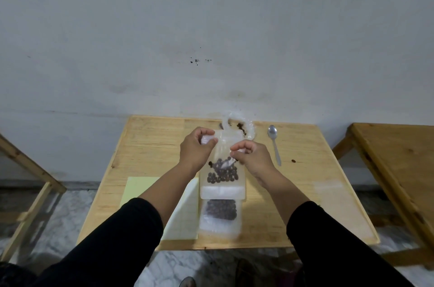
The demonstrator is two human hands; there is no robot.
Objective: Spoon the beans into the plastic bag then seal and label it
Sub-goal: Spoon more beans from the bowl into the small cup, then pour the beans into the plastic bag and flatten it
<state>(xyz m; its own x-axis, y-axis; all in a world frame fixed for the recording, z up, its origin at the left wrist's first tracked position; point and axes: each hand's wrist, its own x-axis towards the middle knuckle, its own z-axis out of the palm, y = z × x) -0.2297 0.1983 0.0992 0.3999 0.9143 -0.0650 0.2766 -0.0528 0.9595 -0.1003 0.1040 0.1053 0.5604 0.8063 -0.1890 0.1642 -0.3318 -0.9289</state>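
Observation:
A clear plastic bag (pixel 226 146) stands upright at the middle of the wooden table (pixel 152 141), with dark beans (pixel 222 175) in its lower half. My left hand (pixel 196 149) pinches its top left corner. My right hand (pixel 252 157) pinches the bag's upper edge further right, fingers closed on the plastic. A metal spoon (pixel 273 143) lies on the table to the right of my right hand, bowl pointing away. Behind the held bag sits a crumpled clear plastic wrapper (pixel 249 128) with a few beans in it.
A second clear bag holding beans (pixel 220 215) lies flat near the table's front edge, below the held one. A yellow sheet (pixel 138 189) and a white sheet (pixel 185 216) lie at the front left. One stray bean (pixel 293 161) rests right of the spoon. Another wooden table (pixel 397 157) stands at the right.

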